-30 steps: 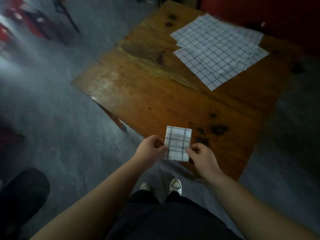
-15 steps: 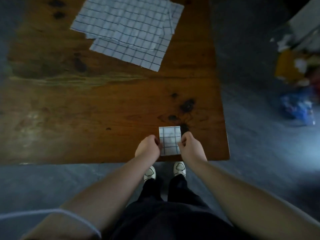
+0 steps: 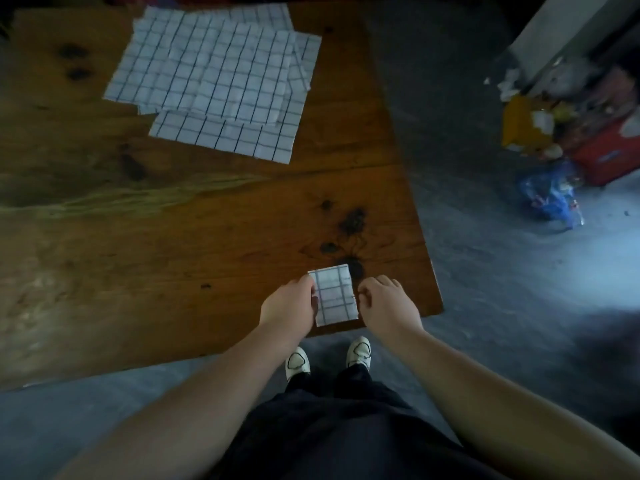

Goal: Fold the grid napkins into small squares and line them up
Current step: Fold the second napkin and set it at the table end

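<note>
A small folded grid napkin (image 3: 334, 295) lies near the front right corner of the wooden table (image 3: 173, 244). My left hand (image 3: 289, 304) touches its left edge with the fingertips. My right hand (image 3: 386, 304) sits just right of the napkin, fingers curled, slightly apart from it and holding nothing. A loose pile of unfolded grid napkins (image 3: 221, 81) lies spread at the table's far side.
The table's right edge (image 3: 424, 237) and front edge run close to the folded napkin. A heap of coloured rubbish and bags (image 3: 568, 133) lies on the grey floor at the right. My white shoes (image 3: 329, 355) stand below the table's front edge.
The folded napkin has gone down from between both hands onto the table's front right corner. My right hand has let go of it. The view has swung to face the table squarely.
</note>
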`<state>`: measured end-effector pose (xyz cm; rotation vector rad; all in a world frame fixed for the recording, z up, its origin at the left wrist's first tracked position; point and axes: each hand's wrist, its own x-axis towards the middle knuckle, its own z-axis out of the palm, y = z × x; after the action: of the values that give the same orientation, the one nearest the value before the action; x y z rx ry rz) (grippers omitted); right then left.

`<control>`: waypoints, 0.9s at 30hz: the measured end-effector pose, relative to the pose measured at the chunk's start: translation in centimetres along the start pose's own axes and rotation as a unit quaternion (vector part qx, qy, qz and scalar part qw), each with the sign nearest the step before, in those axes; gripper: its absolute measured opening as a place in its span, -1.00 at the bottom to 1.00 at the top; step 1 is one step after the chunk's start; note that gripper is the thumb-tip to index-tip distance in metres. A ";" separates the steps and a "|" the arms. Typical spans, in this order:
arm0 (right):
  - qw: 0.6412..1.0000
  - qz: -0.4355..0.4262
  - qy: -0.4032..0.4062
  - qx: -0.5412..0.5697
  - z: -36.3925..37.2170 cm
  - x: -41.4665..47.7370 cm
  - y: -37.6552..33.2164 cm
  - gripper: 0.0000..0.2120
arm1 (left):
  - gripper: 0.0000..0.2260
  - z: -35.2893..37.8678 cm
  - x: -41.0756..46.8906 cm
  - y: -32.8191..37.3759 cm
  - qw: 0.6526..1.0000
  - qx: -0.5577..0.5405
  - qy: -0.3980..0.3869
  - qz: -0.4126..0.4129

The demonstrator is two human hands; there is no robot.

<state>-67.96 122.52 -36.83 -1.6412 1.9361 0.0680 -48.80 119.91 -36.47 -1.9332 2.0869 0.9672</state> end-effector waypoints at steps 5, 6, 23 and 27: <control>0.996 -0.002 0.084 -0.009 -5.7 -2.0 2.8 -0.65 | -0.73 -3.2 -0.4 5.0 0.989 0.029 0.055 0.138; 0.995 0.000 0.099 -0.006 -6.9 -2.3 3.7 -0.63 | -0.71 -3.6 -0.4 6.6 0.984 0.033 0.062 0.163; 0.975 0.061 0.214 0.018 -25.5 -3.9 34.4 -0.37 | -0.44 1.7 7.5 45.2 0.941 0.144 0.092 0.294; 0.980 0.058 0.187 0.021 -29.9 -2.4 41.2 -0.36 | -0.42 3.0 10.0 52.5 0.937 0.177 0.078 0.291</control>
<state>-117.46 122.35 -24.65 -1.5990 2.2950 -0.2520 -100.40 111.42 -25.17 -1.2713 2.7699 0.4568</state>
